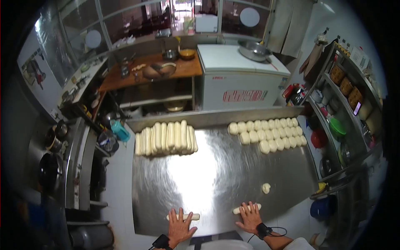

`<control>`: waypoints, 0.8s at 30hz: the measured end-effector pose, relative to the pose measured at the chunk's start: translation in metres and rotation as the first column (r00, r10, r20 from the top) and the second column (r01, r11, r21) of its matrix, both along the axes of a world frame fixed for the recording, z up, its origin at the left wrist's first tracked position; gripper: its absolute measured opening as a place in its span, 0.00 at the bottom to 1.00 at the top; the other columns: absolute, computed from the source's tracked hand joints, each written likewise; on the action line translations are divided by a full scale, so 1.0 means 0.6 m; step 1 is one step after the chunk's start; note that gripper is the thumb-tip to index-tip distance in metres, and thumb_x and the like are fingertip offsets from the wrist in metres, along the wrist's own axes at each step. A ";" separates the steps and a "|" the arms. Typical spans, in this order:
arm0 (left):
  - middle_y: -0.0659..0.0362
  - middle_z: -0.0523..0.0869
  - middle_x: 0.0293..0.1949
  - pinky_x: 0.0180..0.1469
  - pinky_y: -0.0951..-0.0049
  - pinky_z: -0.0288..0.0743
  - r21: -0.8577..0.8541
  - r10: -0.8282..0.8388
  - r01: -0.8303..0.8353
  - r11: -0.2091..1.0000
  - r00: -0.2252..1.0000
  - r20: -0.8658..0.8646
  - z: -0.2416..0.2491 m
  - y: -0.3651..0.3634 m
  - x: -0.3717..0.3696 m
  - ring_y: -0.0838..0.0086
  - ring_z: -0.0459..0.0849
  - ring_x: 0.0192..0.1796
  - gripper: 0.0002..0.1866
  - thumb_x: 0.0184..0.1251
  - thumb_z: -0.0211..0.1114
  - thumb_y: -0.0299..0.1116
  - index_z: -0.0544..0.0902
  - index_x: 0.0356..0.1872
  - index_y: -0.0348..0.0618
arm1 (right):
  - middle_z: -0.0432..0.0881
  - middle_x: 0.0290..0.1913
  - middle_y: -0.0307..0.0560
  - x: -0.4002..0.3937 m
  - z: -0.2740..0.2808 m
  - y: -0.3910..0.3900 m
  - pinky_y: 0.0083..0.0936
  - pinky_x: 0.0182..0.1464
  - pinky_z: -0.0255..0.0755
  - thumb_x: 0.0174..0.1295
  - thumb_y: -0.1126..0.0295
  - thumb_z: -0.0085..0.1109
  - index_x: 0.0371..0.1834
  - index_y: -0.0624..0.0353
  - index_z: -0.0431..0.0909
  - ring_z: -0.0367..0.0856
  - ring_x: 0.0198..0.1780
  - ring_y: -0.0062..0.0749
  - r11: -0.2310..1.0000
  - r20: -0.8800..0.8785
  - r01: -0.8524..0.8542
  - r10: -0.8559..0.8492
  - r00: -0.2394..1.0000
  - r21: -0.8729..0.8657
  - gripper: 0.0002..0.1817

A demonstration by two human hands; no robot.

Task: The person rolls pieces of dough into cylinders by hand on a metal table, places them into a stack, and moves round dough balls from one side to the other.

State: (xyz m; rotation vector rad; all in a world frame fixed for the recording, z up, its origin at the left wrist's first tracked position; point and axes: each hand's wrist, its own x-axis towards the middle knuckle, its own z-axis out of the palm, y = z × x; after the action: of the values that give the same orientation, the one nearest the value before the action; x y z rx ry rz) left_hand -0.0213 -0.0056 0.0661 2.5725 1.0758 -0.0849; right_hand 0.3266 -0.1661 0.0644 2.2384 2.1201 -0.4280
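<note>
Two dough rolls under my flat open hands: left hand [180, 227], right hand [251, 217] | many long rolls [166, 137] done | round balls [268, 133] still wait.

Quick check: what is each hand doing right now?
Left hand: open, flat on a dough roll.
Right hand: open, flat on another dough roll.
</note>
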 end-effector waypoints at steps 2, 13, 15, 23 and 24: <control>0.26 0.57 0.75 0.74 0.22 0.36 0.013 -0.022 0.021 1.000 0.997 0.073 -0.009 -0.029 -0.025 0.19 0.46 0.76 0.39 0.71 0.53 0.67 0.70 0.77 0.55 | 0.62 0.77 0.59 0.009 0.008 -0.013 0.63 0.78 0.43 0.67 0.39 0.53 0.77 0.55 0.63 0.53 0.80 0.60 1.000 0.044 -0.030 0.030 0.999 -0.001 0.43; 0.34 0.56 0.79 0.74 0.23 0.33 0.156 0.316 -0.304 0.940 0.947 -0.058 -0.022 0.182 0.083 0.32 0.46 0.80 0.41 0.74 0.51 0.64 0.65 0.78 0.48 | 0.80 0.58 0.61 0.091 0.009 0.174 0.46 0.55 0.74 0.70 0.60 0.60 0.63 0.58 0.76 0.80 0.56 0.58 0.997 -0.336 0.020 -0.042 0.941 -0.068 0.22; 0.34 0.62 0.75 0.73 0.25 0.40 0.136 0.205 -0.195 0.971 0.976 -0.067 0.006 0.118 0.073 0.35 0.53 0.78 0.38 0.74 0.52 0.63 0.70 0.75 0.46 | 0.83 0.51 0.64 0.087 -0.053 0.251 0.45 0.53 0.76 0.73 0.59 0.57 0.58 0.60 0.77 0.82 0.53 0.59 0.959 -0.571 0.261 -0.153 0.807 0.111 0.19; 0.49 0.82 0.44 0.55 0.56 0.67 0.068 0.195 -0.196 0.978 0.981 0.018 0.011 0.063 0.056 0.54 0.78 0.51 0.22 0.67 0.69 0.43 0.81 0.55 0.41 | 0.84 0.49 0.67 0.079 -0.024 0.729 0.49 0.53 0.77 0.70 0.49 0.56 0.56 0.64 0.78 0.84 0.52 0.61 0.823 -0.642 0.517 -0.268 0.718 0.235 0.27; 0.49 0.82 0.44 0.55 0.56 0.67 0.071 0.196 -0.196 0.978 0.981 0.009 0.004 0.072 0.065 0.54 0.78 0.51 0.22 0.67 0.69 0.43 0.81 0.55 0.41 | 0.84 0.49 0.67 0.064 -0.032 0.764 0.49 0.53 0.77 0.70 0.49 0.56 0.56 0.64 0.78 0.84 0.52 0.61 0.824 -0.649 0.518 -0.267 0.712 0.230 0.27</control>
State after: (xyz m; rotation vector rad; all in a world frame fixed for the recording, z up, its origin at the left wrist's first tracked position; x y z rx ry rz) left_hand 0.0174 0.0379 0.0687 2.5116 1.3482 0.0052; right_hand 0.3650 0.2924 0.0453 3.1912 2.0692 -0.8977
